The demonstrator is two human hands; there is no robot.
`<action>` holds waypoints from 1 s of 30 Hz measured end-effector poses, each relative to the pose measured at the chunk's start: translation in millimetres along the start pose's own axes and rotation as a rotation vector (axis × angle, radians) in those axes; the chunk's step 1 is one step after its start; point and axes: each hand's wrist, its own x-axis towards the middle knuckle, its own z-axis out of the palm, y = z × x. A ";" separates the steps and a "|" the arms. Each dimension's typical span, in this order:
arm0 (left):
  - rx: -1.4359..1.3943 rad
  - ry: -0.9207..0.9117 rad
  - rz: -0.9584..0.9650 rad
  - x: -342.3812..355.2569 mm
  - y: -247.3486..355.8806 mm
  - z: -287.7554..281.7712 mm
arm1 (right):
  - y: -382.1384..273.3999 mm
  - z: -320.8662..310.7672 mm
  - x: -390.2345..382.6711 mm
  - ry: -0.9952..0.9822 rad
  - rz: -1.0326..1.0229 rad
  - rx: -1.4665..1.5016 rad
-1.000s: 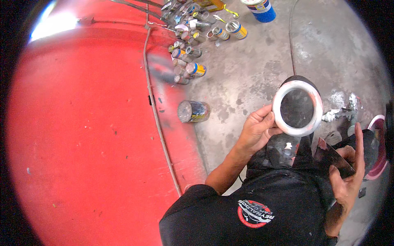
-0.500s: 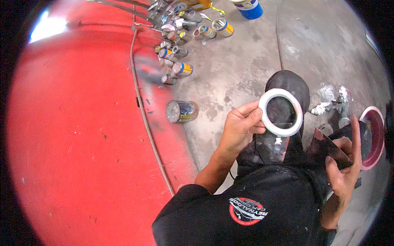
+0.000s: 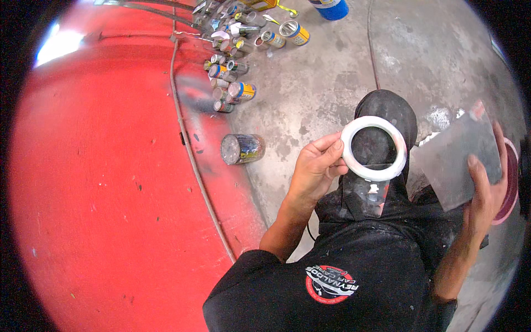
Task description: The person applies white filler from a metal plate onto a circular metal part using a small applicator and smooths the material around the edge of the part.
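Note:
My left hand (image 3: 321, 166) pinches the left edge of a white ring (image 3: 349, 160) between thumb and fingers, held up in front of my knee. A grey sheet of sandpaper (image 3: 459, 160) is in my right hand (image 3: 487, 191), with the thumb on its face and the fingers behind it. The sheet's broad side shows and its upper corner has a pinkish smear. On my lap lies a thin see-through plate (image 3: 371, 202) with a white dab on it, just below the ring.
A dark red round tub (image 3: 511, 188) stands at far right, partly behind my right hand. Several paint cans (image 3: 241, 91) line the red wall (image 3: 110, 166); one paint-stained can (image 3: 241, 149) stands nearer. A blue bucket (image 3: 333, 10) is at the far edge. A cord (image 3: 371, 44) crosses the concrete floor.
My right hand has turned and risen, so the sandpaper now shows its broad face instead of lying tilted. The ring in my left hand has shifted slightly left.

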 end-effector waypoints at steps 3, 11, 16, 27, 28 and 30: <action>-0.035 -0.029 -0.002 1.5 -2.0 -6.6 | 0.7 21.9 9.0 -0.082 0.183 0.176; -0.036 0.000 0.003 -1.1 -2.1 0.7 | -10.4 50.2 38.8 -0.092 -0.104 0.028; -0.024 0.002 0.019 2.7 9.3 14.4 | -11.6 48.8 40.4 -0.188 -0.027 0.054; -0.026 0.026 0.021 8.4 18.7 28.0 | -11.1 59.7 46.2 -0.303 0.029 0.101; -0.025 0.036 0.019 8.0 18.3 28.5 | -11.0 59.4 47.0 -0.298 0.019 0.076; -0.019 0.052 0.014 7.3 17.5 29.2 | -8.1 60.0 47.9 -0.265 -0.045 0.033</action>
